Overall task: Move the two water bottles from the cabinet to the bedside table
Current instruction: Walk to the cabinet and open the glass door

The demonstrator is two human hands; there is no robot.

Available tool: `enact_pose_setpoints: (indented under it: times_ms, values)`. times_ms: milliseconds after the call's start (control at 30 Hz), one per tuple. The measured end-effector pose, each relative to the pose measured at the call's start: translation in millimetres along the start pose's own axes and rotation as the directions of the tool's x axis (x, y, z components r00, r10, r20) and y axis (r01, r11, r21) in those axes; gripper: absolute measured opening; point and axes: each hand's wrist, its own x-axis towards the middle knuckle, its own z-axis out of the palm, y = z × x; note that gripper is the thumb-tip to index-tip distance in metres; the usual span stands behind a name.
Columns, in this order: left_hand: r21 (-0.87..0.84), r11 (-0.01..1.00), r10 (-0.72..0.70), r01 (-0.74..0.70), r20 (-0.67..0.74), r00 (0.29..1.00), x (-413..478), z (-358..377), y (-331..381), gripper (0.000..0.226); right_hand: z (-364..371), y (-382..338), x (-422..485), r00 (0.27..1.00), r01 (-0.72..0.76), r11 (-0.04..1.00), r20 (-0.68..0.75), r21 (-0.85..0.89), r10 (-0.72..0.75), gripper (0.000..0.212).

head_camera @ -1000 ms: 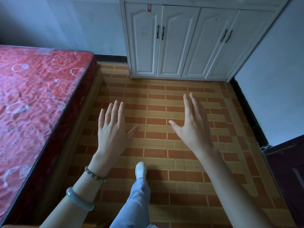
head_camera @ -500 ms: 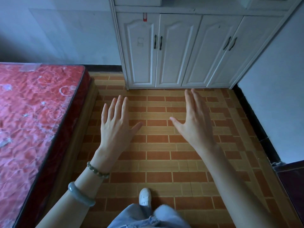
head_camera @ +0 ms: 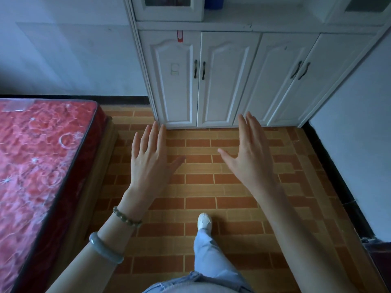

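Left hand (head_camera: 149, 163) and right hand (head_camera: 252, 157) spread flat, empty, raised toward white cabinet (head_camera: 228, 81), lower doors closed. Bottles unclear; blue object (head_camera: 213, 2) on upper shelf, possibly one, orientation unreadable.

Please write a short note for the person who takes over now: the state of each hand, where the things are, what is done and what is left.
Left hand: open, empty, held over the brick-pattern floor.
Right hand: open, empty.
Tall white wooden cabinet: straight ahead, lower doors shut.
Water bottles and bedside table: not in view.
Red patterned mattress: on the left.
Done: nothing visible yet.
Left: find both bottles in the cabinet and carry them to the bedside table.
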Motion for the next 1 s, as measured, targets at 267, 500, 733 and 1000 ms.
enact_pose_setpoints:
  times_ms: [267, 500, 733, 1000]
  values:
    - [0.001, 1.0, -0.027, 0.027, 0.013, 1.0, 133, 35, 16, 0.086, 36, 55, 122, 0.999, 0.033, 0.999, 0.005, -0.003, -0.033, 0.085]
    - [-0.017, 0.999, -0.044, 0.044, 0.026, 0.999, 227, 68, 23, 0.089, 70, 96, 212, 0.999, 0.044, 0.999, 0.031, -0.001, -0.044, 0.084]
    - [0.0, 0.999, -0.05, 0.05, 0.027, 0.998, 314, 113, 11, 0.09, 111, 122, 299, 0.999, 0.038, 0.999, 0.015, 0.006, -0.038, 0.084]
    - [-0.014, 1.0, -0.015, 0.015, -0.014, 1.0, 448, 146, -23, 0.09, 163, 127, 420, 1.0, 0.007, 1.0, -0.004, 0.01, -0.007, 0.084]
